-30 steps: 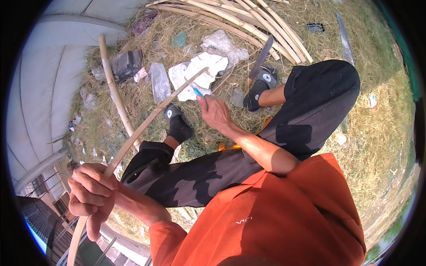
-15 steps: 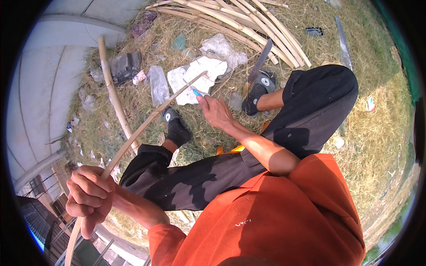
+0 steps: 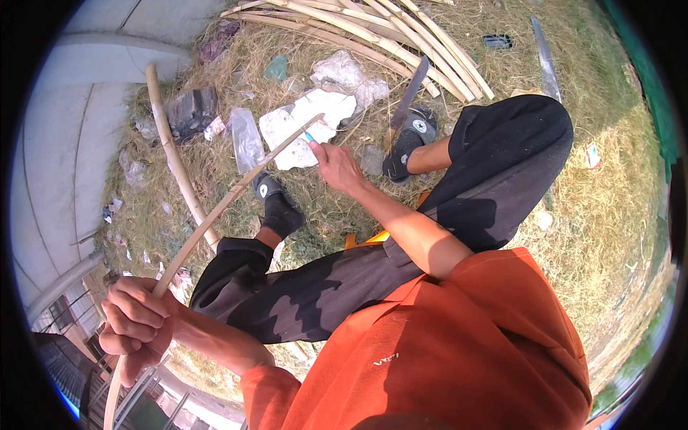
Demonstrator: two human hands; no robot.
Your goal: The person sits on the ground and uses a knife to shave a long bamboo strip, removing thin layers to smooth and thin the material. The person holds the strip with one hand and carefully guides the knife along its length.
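A long, slightly bowed bamboo strip [image 3: 208, 221] runs from the lower left up to a flat white slab [image 3: 283, 136] on the ground. My left hand [image 3: 136, 319] is closed round the strip near its lower end, out by the left edge. Close to the strip's far tip, my right hand [image 3: 337, 166] grips a small blue-handled knife [image 3: 309, 136]. Its handle shows just past my thumb, beside the strip; the blade is hard to make out, and whether it touches the strip I cannot tell.
Several split bamboo lengths [image 3: 387, 43] lie at the top. A large dark-bladed knife [image 3: 411, 93] stands by my right sandal [image 3: 416, 143]; another long blade [image 3: 546, 61] rests farther right. A bamboo pole [image 3: 175, 158], a clear plastic bag [image 3: 247, 140] and a pale wall [image 3: 61, 165] are left.
My right hand and the blue-handled knife have shifted slightly up and left along the strip. The view has moved a little; both hands keep their hold.
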